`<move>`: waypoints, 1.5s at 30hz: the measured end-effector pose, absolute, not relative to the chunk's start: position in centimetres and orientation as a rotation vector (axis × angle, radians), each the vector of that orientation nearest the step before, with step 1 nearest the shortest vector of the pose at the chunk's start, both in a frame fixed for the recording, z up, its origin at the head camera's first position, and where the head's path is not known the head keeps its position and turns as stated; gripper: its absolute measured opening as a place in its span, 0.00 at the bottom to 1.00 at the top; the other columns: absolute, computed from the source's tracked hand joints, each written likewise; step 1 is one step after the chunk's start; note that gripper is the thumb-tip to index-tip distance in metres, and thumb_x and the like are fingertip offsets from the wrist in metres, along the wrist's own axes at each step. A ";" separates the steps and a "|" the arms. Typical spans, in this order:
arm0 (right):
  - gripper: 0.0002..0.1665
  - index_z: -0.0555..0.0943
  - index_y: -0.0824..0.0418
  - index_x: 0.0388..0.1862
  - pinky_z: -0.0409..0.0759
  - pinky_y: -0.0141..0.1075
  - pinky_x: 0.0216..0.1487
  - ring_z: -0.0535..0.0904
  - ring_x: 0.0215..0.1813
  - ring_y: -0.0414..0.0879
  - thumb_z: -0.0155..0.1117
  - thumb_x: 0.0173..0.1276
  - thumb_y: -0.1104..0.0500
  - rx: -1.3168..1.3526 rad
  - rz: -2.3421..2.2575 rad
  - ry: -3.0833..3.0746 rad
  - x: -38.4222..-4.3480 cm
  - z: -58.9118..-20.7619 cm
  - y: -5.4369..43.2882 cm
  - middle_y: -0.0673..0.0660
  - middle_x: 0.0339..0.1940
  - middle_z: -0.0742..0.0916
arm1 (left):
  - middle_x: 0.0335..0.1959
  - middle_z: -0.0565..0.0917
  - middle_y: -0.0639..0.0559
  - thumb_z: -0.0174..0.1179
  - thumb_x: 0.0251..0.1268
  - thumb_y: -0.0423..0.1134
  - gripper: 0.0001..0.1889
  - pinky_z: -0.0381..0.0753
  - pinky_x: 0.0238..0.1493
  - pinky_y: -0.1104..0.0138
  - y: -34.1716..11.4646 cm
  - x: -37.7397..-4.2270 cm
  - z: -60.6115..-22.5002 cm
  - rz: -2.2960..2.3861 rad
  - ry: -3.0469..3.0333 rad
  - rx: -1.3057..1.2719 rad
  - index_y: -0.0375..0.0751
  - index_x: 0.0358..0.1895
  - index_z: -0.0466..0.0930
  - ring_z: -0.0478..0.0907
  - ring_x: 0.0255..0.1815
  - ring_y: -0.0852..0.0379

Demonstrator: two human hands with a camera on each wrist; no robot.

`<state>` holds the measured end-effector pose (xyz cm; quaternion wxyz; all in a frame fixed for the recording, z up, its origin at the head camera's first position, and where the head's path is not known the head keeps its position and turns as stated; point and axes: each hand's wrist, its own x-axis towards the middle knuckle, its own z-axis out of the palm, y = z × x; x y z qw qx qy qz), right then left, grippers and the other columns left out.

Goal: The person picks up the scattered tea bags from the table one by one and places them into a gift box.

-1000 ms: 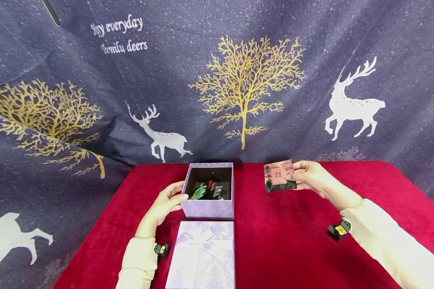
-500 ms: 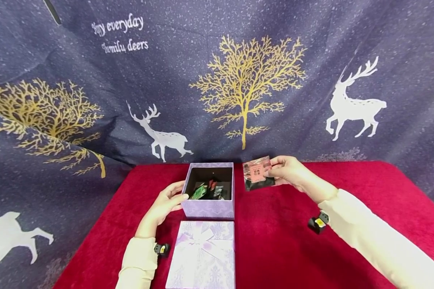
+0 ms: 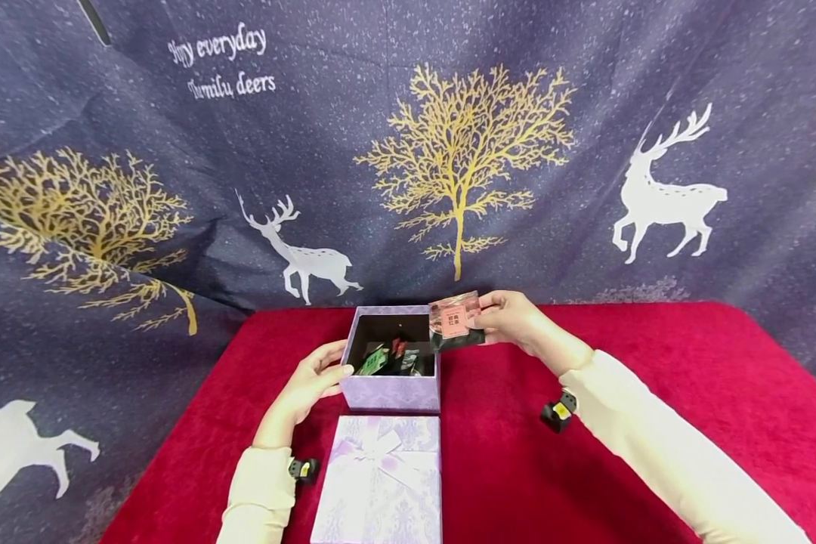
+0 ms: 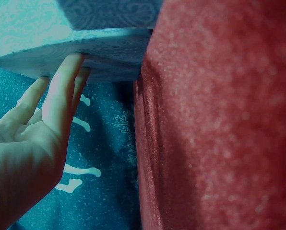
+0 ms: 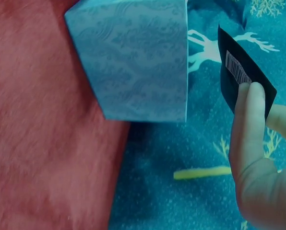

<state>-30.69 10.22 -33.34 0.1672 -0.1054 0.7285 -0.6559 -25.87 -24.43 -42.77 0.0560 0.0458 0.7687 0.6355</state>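
Observation:
My right hand (image 3: 517, 321) pinches a tea packet (image 3: 455, 321), clear at the top and dark below, with a pink label. It hangs over the right rim of the purple patterned box (image 3: 391, 393). In the right wrist view, the packet's dark back shows a barcode, and two fingers (image 5: 251, 115) lie against it. Inside the open box are several packets, among them a green packet (image 3: 374, 361) and a red one (image 3: 398, 347). My left hand (image 3: 313, 378) touches the box's left side, thumb at the front corner; its straight fingers (image 4: 61, 91) show in the left wrist view.
The box's lid (image 3: 381, 483), pale purple with a ribbon bow, lies just in front of the box. Both stand on a red cloth-covered table (image 3: 503, 468). Behind hangs a dark blue curtain (image 3: 299, 136) printed with deer and golden trees.
My right hand has carried the tea packet leftward from the table's right side to the box's right rim. The left hand, box and lid have stayed in place.

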 end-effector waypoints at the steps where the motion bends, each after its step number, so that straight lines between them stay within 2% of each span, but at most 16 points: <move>1: 0.23 0.63 0.80 0.54 0.83 0.34 0.35 0.81 0.29 0.37 0.56 0.61 0.73 -0.308 -1.865 2.069 -30.7 -33.3 9.9 0.51 0.30 0.82 | 0.67 0.66 0.33 0.57 0.64 0.33 0.29 0.78 0.52 0.50 -24.4 -25.9 -42.8 1.931 2.333 0.139 0.38 0.68 0.62 0.77 0.54 0.51; 15: 0.23 0.65 0.80 0.55 0.83 0.43 0.41 0.81 0.30 0.41 0.57 0.62 0.74 -0.304 -1.876 2.047 -31.3 -33.5 5.2 0.60 0.36 0.83 | 0.68 0.66 0.35 0.58 0.64 0.33 0.29 0.78 0.53 0.50 -24.2 -26.1 -42.7 1.932 2.316 0.142 0.39 0.68 0.62 0.75 0.56 0.49; 25: 0.19 0.69 0.78 0.49 0.84 0.43 0.37 0.83 0.34 0.50 0.59 0.59 0.75 -0.248 -1.846 2.105 -31.4 -34.2 1.6 0.71 0.40 0.84 | 0.68 0.66 0.35 0.57 0.64 0.33 0.29 0.79 0.51 0.52 -24.4 -26.0 -42.4 1.923 2.336 0.137 0.39 0.69 0.62 0.76 0.55 0.51; 35: 0.19 0.67 0.77 0.48 0.84 0.44 0.38 0.80 0.29 0.49 0.59 0.59 0.76 -0.194 -1.869 2.091 -31.3 -35.3 -0.9 0.70 0.39 0.82 | 0.67 0.67 0.35 0.58 0.64 0.33 0.29 0.79 0.51 0.52 -24.4 -26.1 -42.5 1.932 2.332 0.146 0.39 0.68 0.62 0.76 0.55 0.51; 42: 0.17 0.67 0.77 0.48 0.83 0.46 0.40 0.81 0.32 0.51 0.58 0.60 0.76 -0.178 -1.844 2.089 -31.1 -35.7 -1.6 0.73 0.42 0.82 | 0.67 0.66 0.35 0.58 0.64 0.34 0.29 0.79 0.51 0.53 -24.5 -25.9 -42.7 1.934 2.327 0.144 0.39 0.68 0.63 0.76 0.55 0.52; 45: 0.17 0.67 0.77 0.48 0.83 0.46 0.41 0.83 0.36 0.56 0.57 0.61 0.76 -0.167 -1.833 2.085 -31.0 -35.8 -1.7 0.74 0.43 0.82 | 0.68 0.66 0.35 0.58 0.64 0.34 0.29 0.79 0.51 0.52 -24.5 -25.9 -42.8 1.932 2.323 0.142 0.39 0.68 0.62 0.76 0.56 0.51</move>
